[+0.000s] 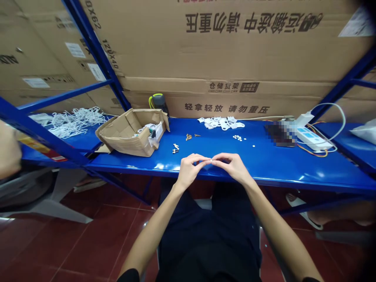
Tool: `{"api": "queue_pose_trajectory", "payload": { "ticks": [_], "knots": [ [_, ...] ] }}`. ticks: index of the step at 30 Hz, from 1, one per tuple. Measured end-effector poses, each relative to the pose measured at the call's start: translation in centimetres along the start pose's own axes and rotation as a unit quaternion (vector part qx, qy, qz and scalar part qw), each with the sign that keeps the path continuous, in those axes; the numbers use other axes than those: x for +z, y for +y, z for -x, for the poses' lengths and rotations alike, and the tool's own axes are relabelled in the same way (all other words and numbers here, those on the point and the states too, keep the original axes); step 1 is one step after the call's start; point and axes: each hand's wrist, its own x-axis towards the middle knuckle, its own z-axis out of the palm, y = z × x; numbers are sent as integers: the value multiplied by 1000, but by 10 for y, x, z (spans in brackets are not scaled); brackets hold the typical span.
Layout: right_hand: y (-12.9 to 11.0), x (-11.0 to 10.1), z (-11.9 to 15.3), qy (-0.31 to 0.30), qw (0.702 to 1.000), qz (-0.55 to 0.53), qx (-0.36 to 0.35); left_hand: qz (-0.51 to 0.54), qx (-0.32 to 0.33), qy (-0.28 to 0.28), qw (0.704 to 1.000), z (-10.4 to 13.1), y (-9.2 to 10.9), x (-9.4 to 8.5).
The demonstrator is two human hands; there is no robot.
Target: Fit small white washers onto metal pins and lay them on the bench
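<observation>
Above the front edge of the blue table (282, 164), my two hands meet fingertip to fingertip. Thumb and index finger of my left hand (189, 169) are pinched together, and so are those of my right hand (235, 167). A tiny white piece (210, 160) shows between the fingertips of both; its exact shape is too small to make out. Beyond the hands lie several small white bits (238, 138), a few brass-coloured screws (188, 137), and a little group of silvery metal parts (175, 148). Farther back is a pile of white plastic pieces (221, 123).
An open cardboard box (126, 135) with mixed parts stands at the left, a dark bottle (160, 102) behind it. On the right are a white power strip (314, 139) and cables. White cables (76, 121) are heaped on the left table. A person's arm (8, 150) shows far left.
</observation>
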Motion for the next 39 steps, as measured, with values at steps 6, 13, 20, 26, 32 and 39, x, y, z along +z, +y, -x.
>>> {"api": "queue_pose_trajectory", "payload": {
  "ticks": [6, 13, 20, 26, 32, 39],
  "knots": [
    [-2, 1, 4, -10, 999, 28, -20, 38, -72, -41, 996, -4, -2, -6],
    [9, -1, -20, 13, 971, 238, -30, 7, -96, 39, 995, -7, -3, -6],
    [21, -15, -81, -35, 888, 457, -25, -58, -73, 8, 996, -6, -5, -6],
    [25, -21, -89, -51, 881, 469, -37, -90, -56, -1, 994, -5, -10, -4],
    [16, -8, -126, -56, 885, 458, -63, -101, -47, 0, 994, -5, -10, -3],
    [2, 20, -164, -81, 844, 526, -69, -91, -51, 2, 995, -6, -9, -5]
  ]
}}
